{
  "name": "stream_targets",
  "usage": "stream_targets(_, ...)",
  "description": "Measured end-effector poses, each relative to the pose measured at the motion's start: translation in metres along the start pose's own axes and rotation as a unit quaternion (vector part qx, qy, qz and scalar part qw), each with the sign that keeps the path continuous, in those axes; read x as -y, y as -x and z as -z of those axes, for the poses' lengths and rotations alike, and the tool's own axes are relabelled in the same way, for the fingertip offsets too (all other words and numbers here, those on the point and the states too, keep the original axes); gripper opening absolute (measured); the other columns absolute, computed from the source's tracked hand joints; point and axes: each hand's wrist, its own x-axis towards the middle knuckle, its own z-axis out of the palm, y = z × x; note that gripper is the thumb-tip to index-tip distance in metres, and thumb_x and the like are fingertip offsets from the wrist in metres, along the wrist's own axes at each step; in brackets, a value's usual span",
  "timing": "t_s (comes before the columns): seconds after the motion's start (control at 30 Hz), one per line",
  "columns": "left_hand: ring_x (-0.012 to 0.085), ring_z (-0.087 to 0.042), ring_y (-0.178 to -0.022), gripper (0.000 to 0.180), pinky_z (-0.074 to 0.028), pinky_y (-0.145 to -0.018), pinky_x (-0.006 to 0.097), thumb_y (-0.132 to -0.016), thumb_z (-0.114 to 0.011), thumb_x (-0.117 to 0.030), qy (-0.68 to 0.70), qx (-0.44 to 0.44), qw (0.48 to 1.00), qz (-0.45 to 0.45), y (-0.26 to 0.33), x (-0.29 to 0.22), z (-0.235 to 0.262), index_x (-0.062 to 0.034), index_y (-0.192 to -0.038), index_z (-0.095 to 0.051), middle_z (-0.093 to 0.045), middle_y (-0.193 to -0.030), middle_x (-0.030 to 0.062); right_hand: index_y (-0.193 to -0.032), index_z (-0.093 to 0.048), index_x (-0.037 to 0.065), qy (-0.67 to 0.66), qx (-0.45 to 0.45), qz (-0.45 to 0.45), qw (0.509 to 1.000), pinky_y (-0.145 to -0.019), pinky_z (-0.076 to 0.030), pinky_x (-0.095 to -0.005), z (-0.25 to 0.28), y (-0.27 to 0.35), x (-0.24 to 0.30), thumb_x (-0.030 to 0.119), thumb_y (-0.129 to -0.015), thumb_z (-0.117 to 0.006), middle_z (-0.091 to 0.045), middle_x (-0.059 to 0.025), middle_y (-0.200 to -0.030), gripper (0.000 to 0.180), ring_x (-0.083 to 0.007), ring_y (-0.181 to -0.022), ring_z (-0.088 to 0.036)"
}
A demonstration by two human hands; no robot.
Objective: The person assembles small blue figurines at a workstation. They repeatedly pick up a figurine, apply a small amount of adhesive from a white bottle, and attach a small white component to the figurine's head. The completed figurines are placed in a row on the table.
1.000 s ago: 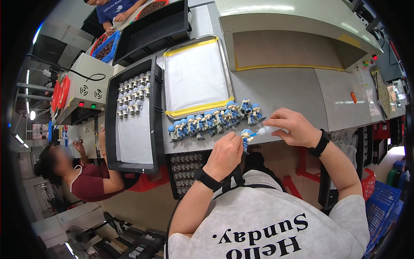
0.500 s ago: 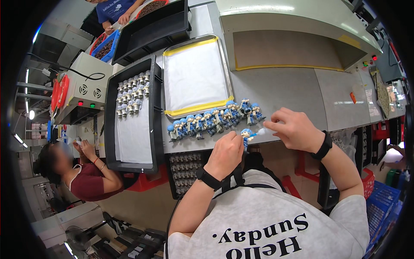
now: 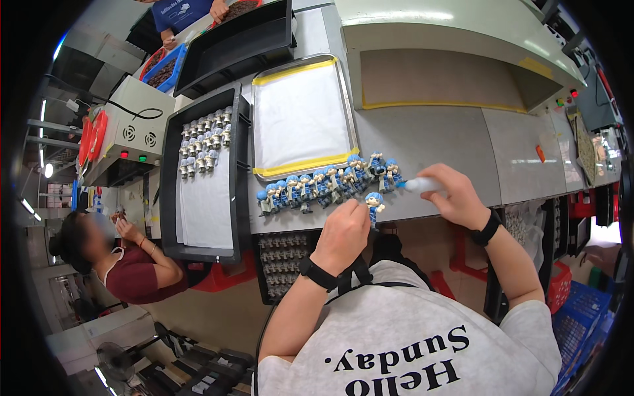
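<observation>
My left hand [image 3: 343, 232] is closed around a small blue-haired figurine [image 3: 374, 202], held upright just off the table's front edge. In my right hand [image 3: 457, 197] is a white squeeze bottle [image 3: 422, 185] with a thin blue tip. The tip points left and is apart from the held figurine, close to the right end of a group of similar figurines [image 3: 305, 191]. That group lies crowded along the table edge in front of a metal tray [image 3: 300, 125] lined with white paper and yellow tape.
Left of the tray, a black bin [image 3: 243, 218] holds rows of figurines on white paper. Behind stands another black bin [image 3: 234, 46]. A light-coloured hood [image 3: 456, 39] covers the far right. One co-worker [image 3: 142, 274] sits at left, another [image 3: 178, 13] works at the far side.
The bottle's tip has left the held figurine and moved up, away from it. My right hand now grips the bottle more fully. The figurine has turned slightly in my left hand.
</observation>
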Motion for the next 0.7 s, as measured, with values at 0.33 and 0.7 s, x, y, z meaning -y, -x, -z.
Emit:
stream_targets(0.33, 0.0299, -0.052, -0.058, 0.011, -0.042, -0.052, 0.037, -0.077, -0.060, 0.005, 0.001, -0.068, 0.997, -0.022, -0.001, -0.011, 0.001, 0.0027, -0.088, -0.059, -0.049, -0.067, 0.0128, -0.110, -0.048, -0.004, -0.232, -0.279, -0.263, 0.894, -0.086, -0.045, -0.0259, -0.017, 0.007, -0.158, -0.001, -0.079, -0.066, -0.059, -0.0075, -0.103, 0.037, -0.0139, -0.097, -0.056)
stream_targets(0.7, 0.0281, -0.048, -0.060, 0.010, -0.041, -0.054, 0.038, -0.080, -0.060, 0.003, -0.014, -0.074, 0.997, -0.028, -0.003, -0.017, -0.007, 0.0036, -0.089, -0.056, -0.043, -0.067, 0.0120, -0.111, -0.048, 0.000, -0.080, -0.422, -0.268, 0.862, -0.089, -0.043, -0.0357, -0.036, 0.026, -0.109, 0.009, -0.073, -0.071, -0.054, -0.0098, -0.104, 0.045, -0.0206, -0.104, -0.050)
